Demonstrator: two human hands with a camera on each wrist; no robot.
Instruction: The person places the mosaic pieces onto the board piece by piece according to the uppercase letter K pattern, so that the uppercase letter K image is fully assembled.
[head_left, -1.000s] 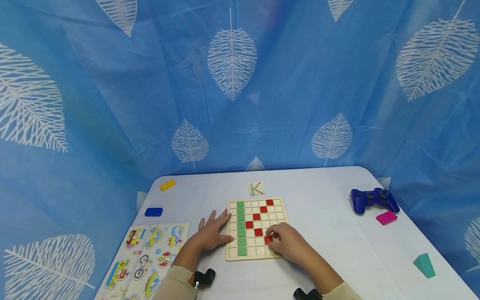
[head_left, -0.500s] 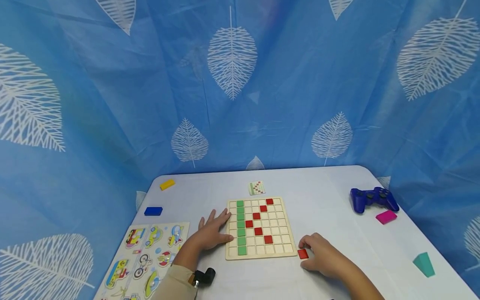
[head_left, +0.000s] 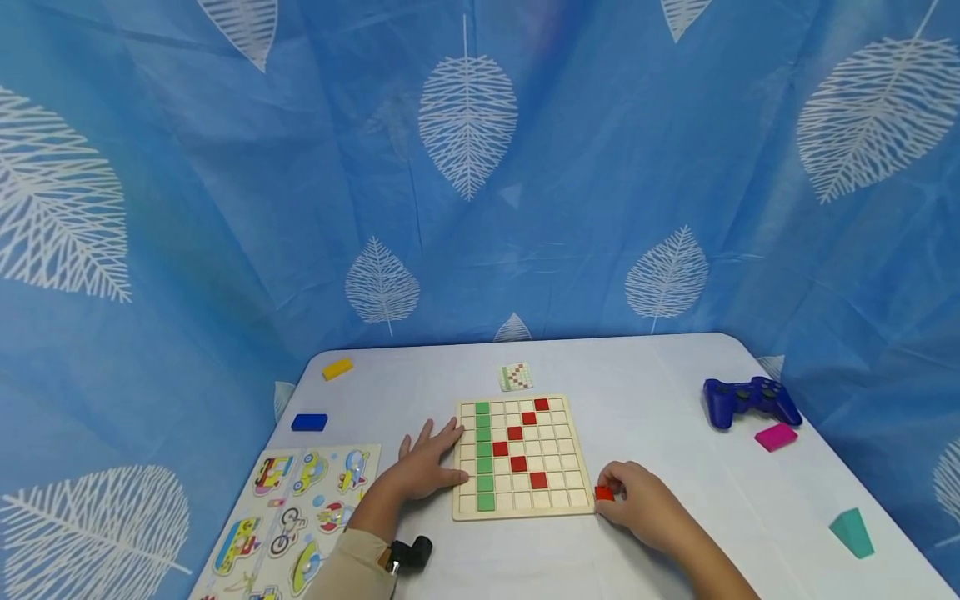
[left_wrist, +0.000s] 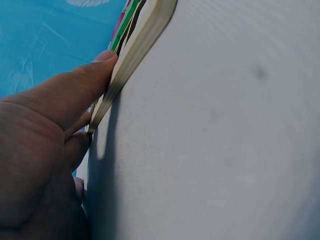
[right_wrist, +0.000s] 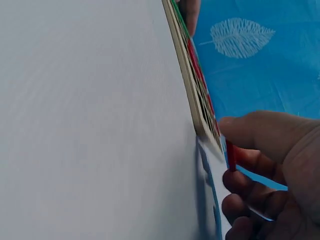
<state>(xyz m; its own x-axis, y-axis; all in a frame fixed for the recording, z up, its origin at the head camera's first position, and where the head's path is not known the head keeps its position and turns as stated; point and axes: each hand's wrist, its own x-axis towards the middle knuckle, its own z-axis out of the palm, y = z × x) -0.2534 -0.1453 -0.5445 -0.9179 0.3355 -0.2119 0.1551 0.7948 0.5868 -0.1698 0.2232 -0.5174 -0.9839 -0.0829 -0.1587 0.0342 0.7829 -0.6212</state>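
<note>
A square wooden grid board (head_left: 525, 516) lies on the white table, with a column of green tiles (head_left: 486, 462) and several red tiles (head_left: 538, 480) in slanting lines. My left hand (head_left: 424, 467) rests at its left side. In the left wrist view the thumb (left_wrist: 82, 82) touches the board's edge (left_wrist: 142, 52), fingers mostly straight. Just off the board's lower right corner, my right hand (head_left: 645, 507) pinches a loose red tile (head_left: 603, 493). The right wrist view shows that tile (right_wrist: 231, 156) on edge between thumb and fingers.
Behind the board lies a small pattern card (head_left: 516, 377). To the left are a picture puzzle board (head_left: 281, 508), a blue block (head_left: 309, 422) and a yellow block (head_left: 337, 369). On the right are a game controller (head_left: 752, 402), a pink block (head_left: 776, 437) and a teal block (head_left: 852, 532).
My right hand has left the red tile on the board's lower part and moved right to the loose red tile, which it now pinches and tilts up. My left hand stays put.
</note>
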